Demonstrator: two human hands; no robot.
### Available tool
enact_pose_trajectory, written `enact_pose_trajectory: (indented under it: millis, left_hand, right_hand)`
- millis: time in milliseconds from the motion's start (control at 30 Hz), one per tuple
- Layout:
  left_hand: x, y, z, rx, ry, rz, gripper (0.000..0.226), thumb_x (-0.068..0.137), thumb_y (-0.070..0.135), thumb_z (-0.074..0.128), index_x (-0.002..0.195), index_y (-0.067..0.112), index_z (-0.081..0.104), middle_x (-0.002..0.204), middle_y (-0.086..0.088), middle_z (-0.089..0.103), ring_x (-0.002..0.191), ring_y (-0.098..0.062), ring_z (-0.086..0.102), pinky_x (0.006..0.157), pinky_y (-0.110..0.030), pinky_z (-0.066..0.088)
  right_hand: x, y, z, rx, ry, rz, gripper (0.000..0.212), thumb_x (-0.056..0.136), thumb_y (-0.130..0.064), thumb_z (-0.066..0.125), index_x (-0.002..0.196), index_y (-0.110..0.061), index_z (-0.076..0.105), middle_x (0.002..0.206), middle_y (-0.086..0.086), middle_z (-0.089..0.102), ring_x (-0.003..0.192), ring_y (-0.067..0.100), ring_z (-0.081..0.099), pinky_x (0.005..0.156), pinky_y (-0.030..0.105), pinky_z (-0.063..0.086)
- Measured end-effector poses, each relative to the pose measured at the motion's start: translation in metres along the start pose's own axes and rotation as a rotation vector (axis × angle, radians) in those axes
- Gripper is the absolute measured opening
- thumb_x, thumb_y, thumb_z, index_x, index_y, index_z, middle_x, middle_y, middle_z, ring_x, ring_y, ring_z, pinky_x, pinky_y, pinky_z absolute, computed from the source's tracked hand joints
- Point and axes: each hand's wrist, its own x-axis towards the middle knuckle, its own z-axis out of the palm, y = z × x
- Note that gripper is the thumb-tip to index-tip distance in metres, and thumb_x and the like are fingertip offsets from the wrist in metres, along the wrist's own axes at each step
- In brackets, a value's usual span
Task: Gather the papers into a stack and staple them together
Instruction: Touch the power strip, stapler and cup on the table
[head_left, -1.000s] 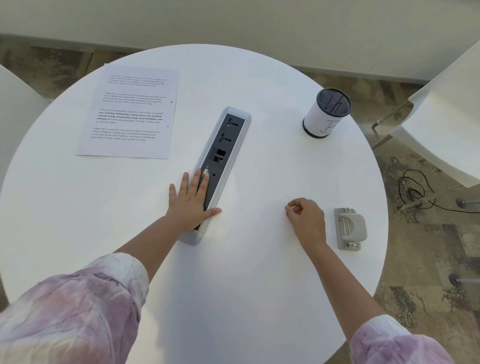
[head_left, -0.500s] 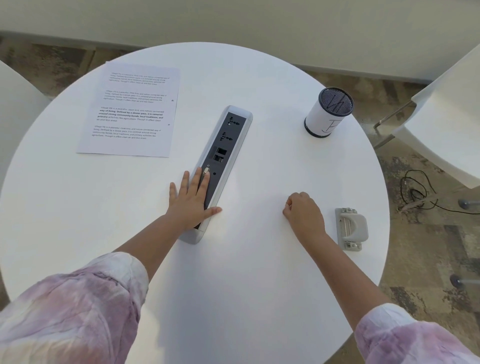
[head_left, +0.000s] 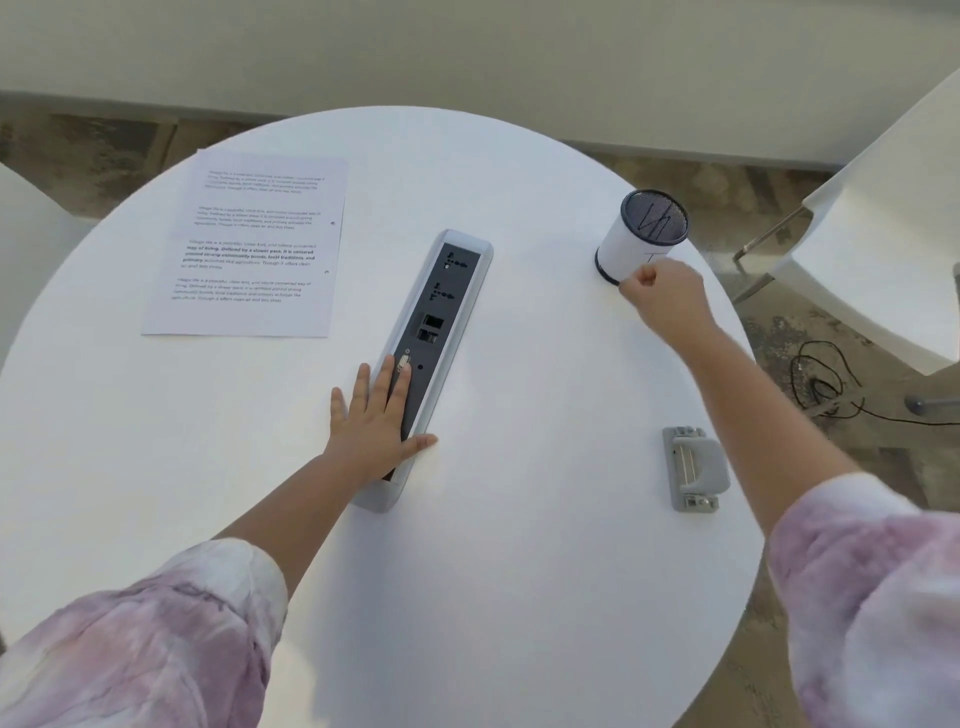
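Printed papers (head_left: 249, 249) lie flat at the far left of the round white table (head_left: 519, 571), with two small punched holes along their right edge. A grey stapler-like tool (head_left: 695, 468) sits near the table's right edge. My left hand (head_left: 378, 421) rests flat, fingers apart, on the near end of a grey power socket strip (head_left: 439, 332) in the table's middle. My right hand (head_left: 667, 299) is closed in a fist, reaching to the far right and touching the base of a white cylinder with a dark mesh top (head_left: 641, 236). I cannot tell if the fist holds anything.
A white chair (head_left: 883, 249) stands to the right of the table. A black cable (head_left: 826, 384) lies coiled on the floor beyond the table's right edge. Another white seat edge (head_left: 21, 244) shows at the far left.
My right fist has moved from beside the grey tool up and away to the base of the white cylinder. My left hand has stayed on the socket strip.
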Motion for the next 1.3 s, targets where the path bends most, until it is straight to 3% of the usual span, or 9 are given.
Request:
enact_pose_trajectory:
  millis: [133,400,567,767,833,900,1000,1167,1300]
  left_hand:
    - [0.000,0.000,0.000,-0.005,0.007,0.002,0.090,0.085,0.068,0.029,0.142,0.022,-0.025,0.150,0.004,-0.032,0.141,-0.026,-0.024,0.113,-0.053,-0.006]
    - [0.000,-0.002,0.004,-0.007,0.012,-0.003,0.091,0.084,0.069,0.028,0.142,0.022,-0.025,0.150,0.005,-0.032,0.140,-0.025,-0.025,0.113,-0.052,-0.007]
    - [0.000,-0.001,0.004,-0.017,0.021,0.000,0.090,0.085,0.068,0.028,0.141,0.023,-0.025,0.150,0.006,-0.032,0.140,-0.025,-0.025,0.113,-0.052,-0.007]
    - [-0.001,-0.001,0.003,-0.015,0.019,0.000,0.089,0.085,0.068,0.027,0.141,0.024,-0.026,0.149,0.006,-0.035,0.140,-0.024,-0.026,0.113,-0.052,-0.007]
    - [-0.001,-0.001,0.003,-0.021,0.017,-0.001,0.089,0.085,0.068,0.028,0.141,0.024,-0.026,0.150,0.006,-0.033,0.140,-0.024,-0.025,0.113,-0.052,-0.008]
    - [-0.001,-0.002,0.004,-0.020,0.021,-0.001,0.090,0.085,0.068,0.028,0.140,0.024,-0.028,0.150,0.006,-0.033,0.140,-0.024,-0.025,0.113,-0.052,-0.007]
    - [-0.001,-0.001,0.004,-0.009,0.029,-0.002,0.091,0.084,0.069,0.028,0.137,0.023,-0.031,0.151,0.005,-0.032,0.141,-0.025,-0.024,0.113,-0.053,-0.007]
    - [0.000,0.000,0.004,-0.008,0.038,-0.003,0.090,0.084,0.069,0.028,0.142,0.023,-0.024,0.151,0.004,-0.030,0.141,-0.025,-0.023,0.112,-0.053,-0.006]
    - [-0.001,0.000,0.004,-0.003,0.036,-0.005,0.090,0.084,0.068,0.028,0.142,0.023,-0.024,0.151,0.004,-0.030,0.141,-0.025,-0.023,0.112,-0.053,-0.006]
  right_hand:
    - [0.052,-0.010,-0.029,-0.018,0.029,0.015,0.039,0.075,-0.006,0.047,0.046,-0.018,0.024,0.027,0.000,0.029,0.036,0.013,0.023,0.038,0.018,0.019]
    - [0.100,0.002,-0.038,-0.035,0.083,0.137,0.019,0.086,-0.010,0.050,0.070,-0.011,0.059,0.025,-0.021,0.044,0.068,0.017,0.049,0.068,0.023,0.037]
    - [0.106,0.005,-0.035,-0.031,0.049,0.183,0.026,0.087,-0.008,0.046,0.084,0.006,0.067,0.021,-0.023,0.037,0.032,-0.006,0.046,0.075,0.030,0.048]
    - [0.095,0.010,-0.036,0.066,0.097,0.166,0.023,0.083,-0.012,0.054,0.091,0.000,0.071,0.034,-0.015,0.052,0.037,-0.018,0.046,0.042,0.006,0.038]
    - [0.080,0.003,-0.034,0.037,0.098,0.096,0.020,0.081,-0.013,0.056,0.090,-0.004,0.071,0.056,-0.004,0.058,0.048,-0.005,0.054,0.050,0.015,0.041]
    - [0.059,-0.005,-0.026,-0.026,0.052,-0.032,0.017,0.080,-0.012,0.056,0.088,-0.006,0.070,0.073,0.004,0.059,0.070,0.010,0.054,0.059,0.019,0.038]
    - [0.024,-0.007,-0.007,-0.061,-0.116,-0.156,0.012,0.077,-0.009,0.060,0.084,-0.005,0.069,0.075,0.005,0.060,0.072,0.017,0.053,0.054,0.012,0.034]
    - [-0.021,0.015,0.023,-0.144,-0.449,-0.055,0.009,0.075,-0.008,0.065,0.082,-0.009,0.070,0.064,-0.005,0.056,0.064,0.013,0.052,0.049,0.005,0.036]
    - [-0.062,0.040,0.044,-0.093,-0.460,0.006,0.013,0.075,-0.013,0.067,0.088,-0.011,0.066,0.079,0.000,0.060,0.079,0.016,0.055,0.065,0.015,0.042]
